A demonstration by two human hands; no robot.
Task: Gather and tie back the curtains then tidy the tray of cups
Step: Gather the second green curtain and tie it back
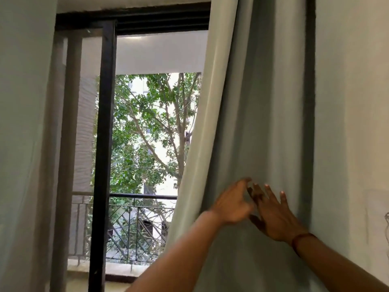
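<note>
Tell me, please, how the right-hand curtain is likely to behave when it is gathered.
The curtain will probably be floppy: it hangs in soft folds and its lower edge slants sideways. It looks thick and opaque, so a gathered bunch likely has some weight. The right hand lies flat on it, and the smooth cloth may slide from a loose hold.

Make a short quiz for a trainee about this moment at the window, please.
1. True or false: the right hand lies with straight fingers on the right curtain.
2. What stands outside, beyond the balcony railing? A) a tree B) a parked bus C) the sea
3. Fill the gap: the reddish band is worn on the ___ wrist.

Key: 1 true; 2 A; 3 right.
</note>
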